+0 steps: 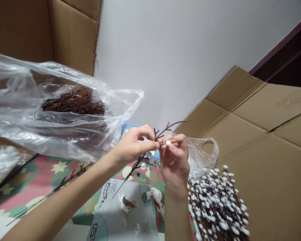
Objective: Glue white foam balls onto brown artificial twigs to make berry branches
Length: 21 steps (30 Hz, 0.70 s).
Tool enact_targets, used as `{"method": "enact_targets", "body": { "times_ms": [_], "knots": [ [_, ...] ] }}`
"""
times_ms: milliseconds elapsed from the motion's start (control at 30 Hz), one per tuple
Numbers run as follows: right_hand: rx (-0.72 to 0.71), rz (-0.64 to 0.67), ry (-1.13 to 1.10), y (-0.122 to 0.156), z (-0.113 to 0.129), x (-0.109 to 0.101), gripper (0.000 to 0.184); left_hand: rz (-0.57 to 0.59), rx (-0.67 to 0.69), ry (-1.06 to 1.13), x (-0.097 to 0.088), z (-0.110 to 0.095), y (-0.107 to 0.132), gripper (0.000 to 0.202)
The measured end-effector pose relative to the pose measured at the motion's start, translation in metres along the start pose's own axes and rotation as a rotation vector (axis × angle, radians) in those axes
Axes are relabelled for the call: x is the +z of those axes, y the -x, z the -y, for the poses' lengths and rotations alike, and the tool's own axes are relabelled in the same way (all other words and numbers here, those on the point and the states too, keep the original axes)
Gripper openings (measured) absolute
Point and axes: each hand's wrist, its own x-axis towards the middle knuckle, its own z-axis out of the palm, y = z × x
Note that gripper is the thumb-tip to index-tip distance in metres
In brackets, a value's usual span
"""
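Note:
A thin brown artificial twig (130, 172) slants across the middle of the view, its forked top rising past my fingers. My left hand (137, 142) pinches it between thumb and forefinger. Close against that, my right hand (175, 157) grips a small white bud (168, 143) at the end of a side shoot; whether the bud is fixed there I cannot tell. A few more white buds (143, 164) show lower along the twig. Beneath lies a pale printed sheet (142, 221) with white paste and a brown stick-like piece on it.
A clear plastic bag (125, 103) at left holds bare brown twigs (75, 104). Behind my hands sits a blue basket (126, 126). A bundle of white-budded twigs (215, 197) lies at right beside cardboard (263, 167). Loose bare twigs (62, 183) rest on the patterned cloth (85, 180).

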Motion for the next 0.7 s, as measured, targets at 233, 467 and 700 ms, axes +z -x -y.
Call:
{"method": "enact_targets", "body": {
  "times_ms": [233, 467, 700],
  "knots": [
    [-0.038, 0.001, 0.038, 0.0, -0.001, 0.0, 0.009, -0.006, 0.028, -0.14, 0.001, -0.006, 0.002, 0.014],
    [-0.147, -0.05, 0.091, 0.005, -0.006, 0.005, 0.011, -0.044, 0.058, -0.2, 0.003, -0.006, 0.005, 0.015],
    [-0.291, -0.161, 0.196, 0.012, -0.013, 0.012, 0.015, -0.084, 0.117, -0.173, 0.009, -0.001, 0.009, 0.015]
  ]
}}
